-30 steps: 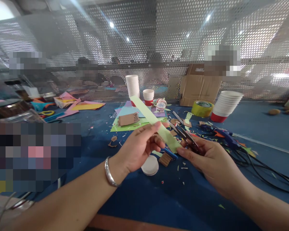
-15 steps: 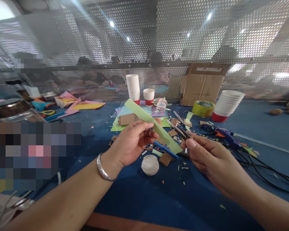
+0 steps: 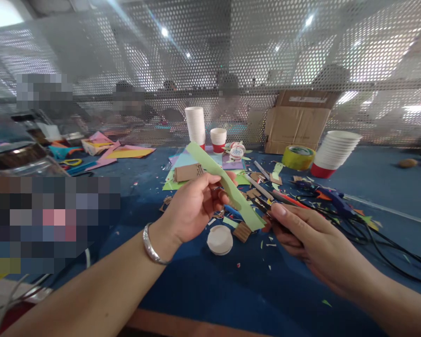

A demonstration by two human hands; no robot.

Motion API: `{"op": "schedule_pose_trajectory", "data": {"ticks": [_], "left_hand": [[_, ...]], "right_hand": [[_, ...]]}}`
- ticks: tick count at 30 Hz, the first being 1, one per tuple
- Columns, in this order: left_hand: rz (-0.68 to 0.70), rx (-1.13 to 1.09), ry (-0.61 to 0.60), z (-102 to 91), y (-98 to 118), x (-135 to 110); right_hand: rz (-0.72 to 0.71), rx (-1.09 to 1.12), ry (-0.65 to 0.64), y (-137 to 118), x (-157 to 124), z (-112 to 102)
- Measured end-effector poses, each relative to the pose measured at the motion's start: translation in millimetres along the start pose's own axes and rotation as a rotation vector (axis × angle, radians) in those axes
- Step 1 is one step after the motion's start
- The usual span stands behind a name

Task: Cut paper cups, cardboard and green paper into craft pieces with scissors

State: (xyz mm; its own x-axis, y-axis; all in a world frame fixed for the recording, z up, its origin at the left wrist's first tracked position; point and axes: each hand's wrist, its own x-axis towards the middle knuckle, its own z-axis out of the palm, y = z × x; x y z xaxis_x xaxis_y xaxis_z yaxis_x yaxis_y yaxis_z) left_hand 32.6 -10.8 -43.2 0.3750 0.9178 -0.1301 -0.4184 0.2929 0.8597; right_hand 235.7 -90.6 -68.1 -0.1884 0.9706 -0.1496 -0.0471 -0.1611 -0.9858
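Observation:
My left hand (image 3: pixel 192 206) is closed on a long light green paper strip (image 3: pixel 224 182), pinching it near its middle so it slants from upper left to lower right. My right hand (image 3: pixel 301 236) is closed on a pair of scissors (image 3: pixel 263 196), whose blades sit against the strip's right edge. A curved notch shows in that edge near the blades. A silver bracelet (image 3: pixel 150 245) circles my left wrist.
The blue table (image 3: pixel 214 290) holds paper scraps, a white round lid (image 3: pixel 220 239), brown cardboard bits, coloured sheets, stacked paper cups (image 3: pixel 195 125), a yellow tape roll (image 3: pixel 297 157), a stack of bowls (image 3: pixel 337 152), a glue gun with black cables (image 3: pixel 382 241), and a cardboard box (image 3: pixel 298 122). A perforated screen stands behind.
The strip has tilted lower and drawn closer to me. The scissors have worked along its right edge, leaving a curved cut that was absent one second ago.

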Motion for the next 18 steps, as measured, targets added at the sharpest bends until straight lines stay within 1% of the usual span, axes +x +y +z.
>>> {"op": "schedule_pose_trajectory", "data": {"ticks": [9,18], "left_hand": [[0.211,0.089,-0.037,-0.8,-2.4,-2.5],[0.308,0.147,-0.04,0.0,-4.1,-3.5]], "right_hand": [[-0.008,-0.082,-0.009,-2.0,-2.3,-0.1],[0.002,-0.11,-0.003,-4.6,-1.0,0.7]]}}
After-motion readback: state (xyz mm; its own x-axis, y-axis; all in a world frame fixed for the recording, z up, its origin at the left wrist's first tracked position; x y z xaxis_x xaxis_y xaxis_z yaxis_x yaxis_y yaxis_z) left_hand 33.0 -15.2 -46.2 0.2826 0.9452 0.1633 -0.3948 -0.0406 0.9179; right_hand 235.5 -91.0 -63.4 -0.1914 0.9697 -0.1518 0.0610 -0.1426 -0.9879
